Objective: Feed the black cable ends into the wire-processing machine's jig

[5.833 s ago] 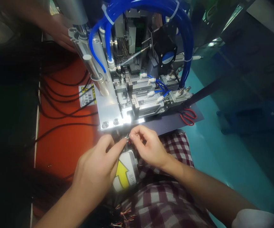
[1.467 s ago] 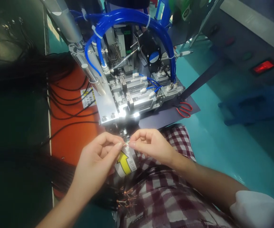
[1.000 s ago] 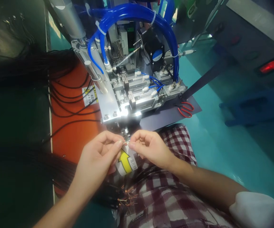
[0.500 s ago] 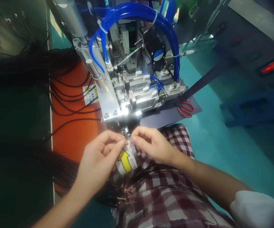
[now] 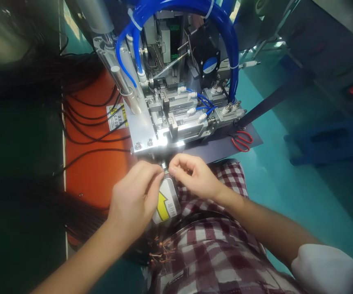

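The machine (image 5: 170, 122) stands on the bench (image 5: 93, 179), with hoses (image 5: 225, 28) arching over it and a fan (image 5: 209, 62) at its rear right. Cables (image 5: 90, 136) lie on the bench to its left, and scissors (image 5: 241, 141) lie on a sheet (image 5: 213, 150) to its right. The left hand (image 5: 136, 196) and right hand (image 5: 191, 175) meet just before the machine's front edge, above an arrow label (image 5: 167, 203).

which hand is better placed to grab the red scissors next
Right, probably: the right hand sits on the same side as the red scissors on the dark mat, while the left hand would have to cross it.
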`<state>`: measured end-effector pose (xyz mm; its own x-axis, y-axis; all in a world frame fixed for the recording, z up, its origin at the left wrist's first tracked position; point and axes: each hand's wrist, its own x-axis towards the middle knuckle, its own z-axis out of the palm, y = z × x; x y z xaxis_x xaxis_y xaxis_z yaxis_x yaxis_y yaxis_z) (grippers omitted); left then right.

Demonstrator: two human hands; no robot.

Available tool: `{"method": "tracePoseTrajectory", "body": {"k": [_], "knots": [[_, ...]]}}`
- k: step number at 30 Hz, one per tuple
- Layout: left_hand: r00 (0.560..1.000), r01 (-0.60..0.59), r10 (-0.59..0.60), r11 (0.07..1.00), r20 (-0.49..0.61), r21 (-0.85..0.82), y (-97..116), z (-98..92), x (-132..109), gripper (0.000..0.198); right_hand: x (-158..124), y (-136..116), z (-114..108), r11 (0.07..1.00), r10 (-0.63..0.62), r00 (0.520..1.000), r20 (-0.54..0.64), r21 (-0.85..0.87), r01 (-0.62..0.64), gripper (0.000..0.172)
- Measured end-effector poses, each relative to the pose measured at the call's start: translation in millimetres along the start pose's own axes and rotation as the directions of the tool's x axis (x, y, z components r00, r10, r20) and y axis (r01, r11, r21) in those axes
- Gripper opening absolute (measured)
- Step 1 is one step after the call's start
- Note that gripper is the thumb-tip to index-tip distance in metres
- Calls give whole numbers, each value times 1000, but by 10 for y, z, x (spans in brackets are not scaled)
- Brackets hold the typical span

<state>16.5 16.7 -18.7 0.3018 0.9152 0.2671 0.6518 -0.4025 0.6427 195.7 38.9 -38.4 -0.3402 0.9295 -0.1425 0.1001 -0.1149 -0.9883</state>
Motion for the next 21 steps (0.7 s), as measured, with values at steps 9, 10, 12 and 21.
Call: {"method": "tracePoseTrajectory", "body": {"k": [9,10,12,21], "knots": [[969,241,-238,969,62,-46,-64,28,48,12,76,33,21,977,136,991,10,166,-136,20],[966,254,-251,966,56,-49,-70,19,45,12,84,25,15,978,136,991,4,159,-135,20],[962,274,-272,960,38,-57,-82,3,33,14,99,19,5,982,138,990,-11,132,-135,20],[994,-105,101,985,35,139,-175,-18,-8,20,140,92,35,990,136,988,-67,40,-134,20]]}}
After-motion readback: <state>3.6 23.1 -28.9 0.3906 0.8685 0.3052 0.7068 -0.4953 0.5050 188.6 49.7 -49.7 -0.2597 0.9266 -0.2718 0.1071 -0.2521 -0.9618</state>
